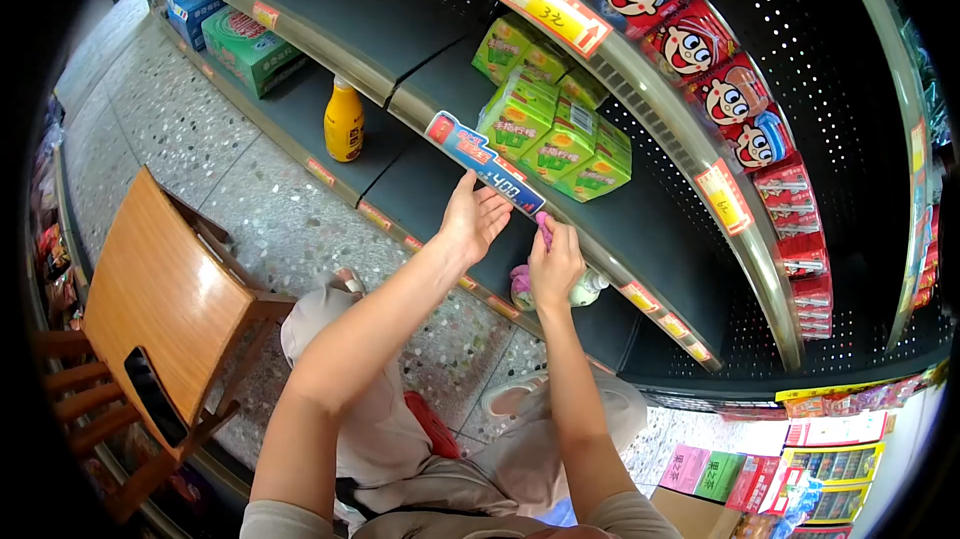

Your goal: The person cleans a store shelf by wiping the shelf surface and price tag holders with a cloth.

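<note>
My left hand [476,222] is open, fingers spread, just under the blue price label [485,163] on the shelf edge; I cannot tell whether it touches. My right hand [556,264] is closed round a pink cloth [544,229], pressing its tip near the label's right end. More pink material [521,286] shows left of the wrist, perhaps the same cloth. Partly behind that wrist is a whitish bottle [588,287] on the lower shelf. Green drink cartons [555,134] in wrapped packs stand on the shelf above the label.
A yellow bottle [344,122] and a green box [250,51] stand on the bottom shelf. To the left is a wooden stool [170,289] with a black phone [155,394]. Red packets [720,49] line the upper shelf. Boxed goods [720,479] are at lower right.
</note>
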### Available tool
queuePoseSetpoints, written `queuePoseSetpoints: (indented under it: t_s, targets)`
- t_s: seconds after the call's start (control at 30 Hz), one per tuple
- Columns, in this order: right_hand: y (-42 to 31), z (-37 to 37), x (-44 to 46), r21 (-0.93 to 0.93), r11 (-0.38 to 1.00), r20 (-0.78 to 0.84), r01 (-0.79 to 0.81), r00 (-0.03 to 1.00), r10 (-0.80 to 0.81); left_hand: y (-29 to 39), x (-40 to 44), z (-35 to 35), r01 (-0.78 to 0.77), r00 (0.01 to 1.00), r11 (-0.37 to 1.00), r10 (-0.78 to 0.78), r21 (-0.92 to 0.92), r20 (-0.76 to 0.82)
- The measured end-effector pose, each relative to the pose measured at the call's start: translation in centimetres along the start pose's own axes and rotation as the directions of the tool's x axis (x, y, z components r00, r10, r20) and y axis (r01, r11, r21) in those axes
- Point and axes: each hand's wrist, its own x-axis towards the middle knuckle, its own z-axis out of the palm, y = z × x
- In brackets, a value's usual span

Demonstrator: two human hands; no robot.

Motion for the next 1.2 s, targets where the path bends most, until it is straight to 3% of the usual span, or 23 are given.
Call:
queuePoseSetpoints:
  t_s: [0.7,0.83,1.03,1.2]
  targets:
    - [-2.5,2.6,1.5,0.052,0.991,0.101,0.122,0.987,-0.127,-0.2,0.4,-0.1,-0.017,1.000,1.000,0.016,0.011,0.023]
    - [-3.3,2.6,1.7,0.064,0.995,0.123,0.070,0.989,-0.077,-0.1,0.1,0.0,-0.019,0.999,1.000,0.018,0.018,0.028]
    - [-2.2,1.5,1.4,0.014,0.993,0.121,0.120,0.985,-0.121,0.0,0.1,-0.2,-0.009,0.999,0.999,0.007,0.046,0.035]
    - [-1.1,0.0,0.4,0.024,1.000,0.130,0.009,0.991,-0.012,0.1,-0.1,-0.2,-0.006,1.000,0.998,0.004,0.068,0.029]
